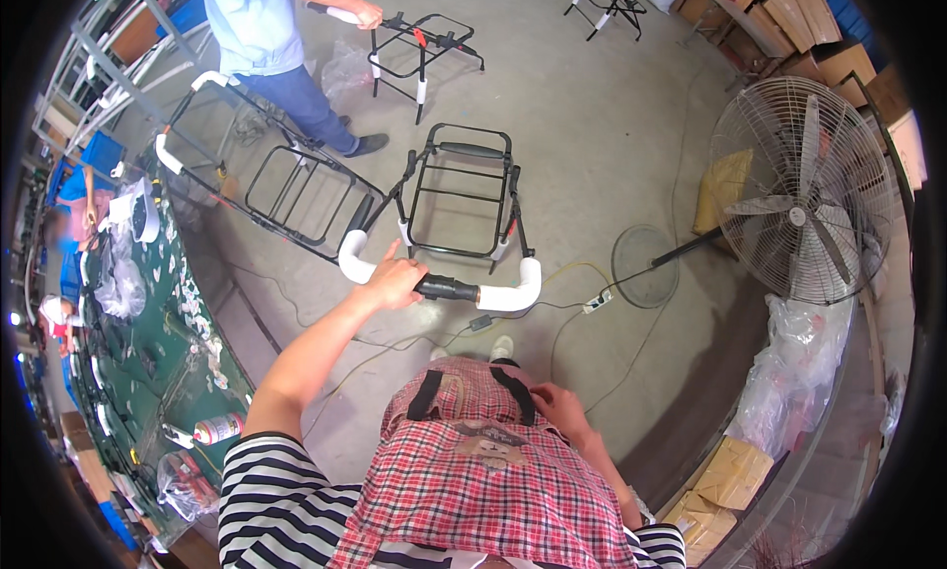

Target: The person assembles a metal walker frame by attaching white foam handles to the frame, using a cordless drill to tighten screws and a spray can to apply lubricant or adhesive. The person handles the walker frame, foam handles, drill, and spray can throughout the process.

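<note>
In front of me stands a black tubular metal frame (462, 192) with crossbars. Its U-shaped handlebar points toward me, with white padded bends (511, 287) and a black grip (448, 288) in the middle. My left hand (395, 281) is closed round the handlebar at the left end of the black grip, its index finger stretched forward. Beside the red checked apron (483, 470) at my waist is my right hand (560, 408), fingers bent toward a black strap (513, 392). Its fingertips are too unclear to show whether they hold anything.
A similar frame (296, 199) leans at the left, near another person (271, 56) handling a third frame (424, 51). A green worktable (178, 347) runs along the left. To the right stands a large fan (799, 214); cables and a power strip (598, 301) lie on the floor.
</note>
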Tool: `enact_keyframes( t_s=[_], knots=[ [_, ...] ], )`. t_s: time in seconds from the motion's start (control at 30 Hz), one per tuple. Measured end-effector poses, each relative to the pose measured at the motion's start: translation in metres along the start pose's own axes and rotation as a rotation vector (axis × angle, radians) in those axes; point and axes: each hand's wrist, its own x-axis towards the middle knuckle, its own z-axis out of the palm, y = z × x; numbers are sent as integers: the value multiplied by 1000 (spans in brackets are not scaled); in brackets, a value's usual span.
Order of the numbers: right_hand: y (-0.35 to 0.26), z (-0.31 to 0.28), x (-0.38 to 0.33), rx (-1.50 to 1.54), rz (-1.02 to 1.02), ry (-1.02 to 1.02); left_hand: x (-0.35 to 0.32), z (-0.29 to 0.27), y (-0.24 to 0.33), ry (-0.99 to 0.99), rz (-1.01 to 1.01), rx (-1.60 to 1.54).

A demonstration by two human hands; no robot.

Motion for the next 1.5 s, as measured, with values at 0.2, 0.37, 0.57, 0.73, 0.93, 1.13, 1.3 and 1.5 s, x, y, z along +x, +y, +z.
enact_keyframes(
  t_s=[0.2,0.37,0.57,0.73,0.93,1.13,1.3,1.5],
  knots=[
    [7,4,0,-5,-16,10,-13,13,3,266,61,87],
    [4,2,2,-31,-16,2,-19,23,10,462,89,163],
    [2,3,5,-17,-38,13,-23,31,15,615,104,131],
    [4,4,6,-37,-14,-16,-14,37,31,705,74,190],
    [3,11,12,-74,-25,-23,17,58,22,457,-31,284],
    [9,13,6,-63,1,8,39,12,14,-100,55,-44],
    [14,13,-9,-40,41,50,67,-7,-3,-720,-29,-422],
    [22,14,-29,-33,121,90,54,-3,8,-504,21,-238]
  ],
)
